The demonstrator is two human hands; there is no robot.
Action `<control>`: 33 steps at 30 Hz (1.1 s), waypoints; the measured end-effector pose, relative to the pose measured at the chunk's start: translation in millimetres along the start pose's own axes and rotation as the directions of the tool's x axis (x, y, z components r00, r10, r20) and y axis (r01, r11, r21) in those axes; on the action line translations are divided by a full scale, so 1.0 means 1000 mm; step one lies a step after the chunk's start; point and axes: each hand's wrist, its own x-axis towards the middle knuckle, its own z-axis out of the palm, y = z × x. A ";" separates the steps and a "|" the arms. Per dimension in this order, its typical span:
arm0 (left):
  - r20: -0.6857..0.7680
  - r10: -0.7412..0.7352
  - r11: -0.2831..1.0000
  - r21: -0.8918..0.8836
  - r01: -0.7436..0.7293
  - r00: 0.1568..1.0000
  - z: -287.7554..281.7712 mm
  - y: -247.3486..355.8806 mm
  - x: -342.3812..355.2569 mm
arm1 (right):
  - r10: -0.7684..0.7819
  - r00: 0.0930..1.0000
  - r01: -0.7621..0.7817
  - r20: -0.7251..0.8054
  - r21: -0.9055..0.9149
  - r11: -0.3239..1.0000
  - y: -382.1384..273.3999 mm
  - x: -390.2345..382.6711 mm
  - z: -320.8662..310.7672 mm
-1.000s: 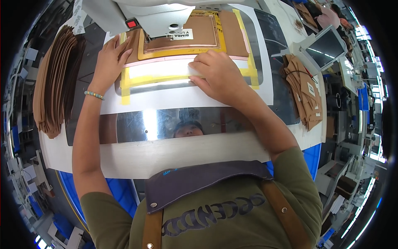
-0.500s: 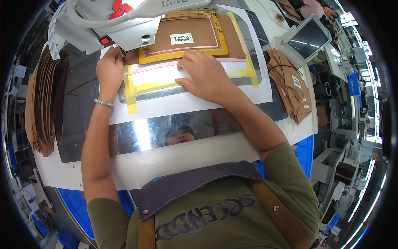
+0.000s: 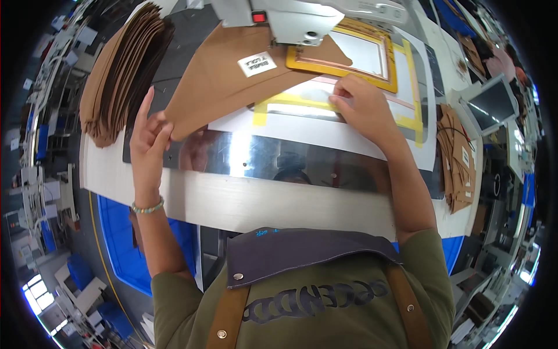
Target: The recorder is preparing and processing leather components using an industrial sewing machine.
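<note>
My left hand (image 3: 152, 132) pinches the near left corner of a brown sheet piece (image 3: 221, 78) between thumb and fingers, the forefinger stretched out. The piece runs slantwise up under the white sewing machine head (image 3: 290, 26) and carries a white printed label (image 3: 256, 64). Its far right end lies across the yellow frame (image 3: 390, 64), whose window shows pale beneath. My right hand (image 3: 367, 107) rests at the near edge of the yellow-taped template (image 3: 302, 101), fingers loosely bent and apart from the thumb. Nothing shows between them. A white sheet (image 3: 314, 126) lies under the template.
On the left stands a thick stack of brown pieces (image 3: 119, 75). More labelled brown pieces (image 3: 457, 160) lie at the right, below a screen (image 3: 494, 103). A shiny metal plate (image 3: 279, 154) spans the front. Blue bins (image 3: 125, 238) sit under the table.
The brown piece has come out of the yellow frame toward the left and me, now slanted. My left hand moved from the machine head to its corner. The view has shifted left.
</note>
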 end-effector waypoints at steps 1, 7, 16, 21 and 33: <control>-0.035 -0.064 0.997 -0.053 0.062 0.997 -0.019 -0.005 -0.020 | -0.025 0.999 0.024 0.023 0.018 1.000 0.000 0.002 0.001; -0.126 -0.271 0.962 -0.020 0.271 0.954 -0.141 -0.038 -0.124 | 0.011 1.000 -0.009 -0.012 0.135 0.991 -0.010 0.007 0.004; -0.392 -0.295 0.920 0.131 0.371 0.871 -0.154 -0.070 -0.112 | 0.066 0.997 -0.070 0.028 0.163 0.984 -0.001 0.005 0.008; -0.530 -0.185 0.976 -0.001 0.218 0.828 -0.139 -0.083 -0.088 | 0.006 1.000 -0.007 0.003 0.125 0.992 -0.004 0.008 0.004; -0.737 0.140 0.944 0.301 0.137 0.661 -0.247 -0.098 -0.220 | -0.166 0.967 0.170 -0.196 0.008 0.985 -0.004 0.005 0.002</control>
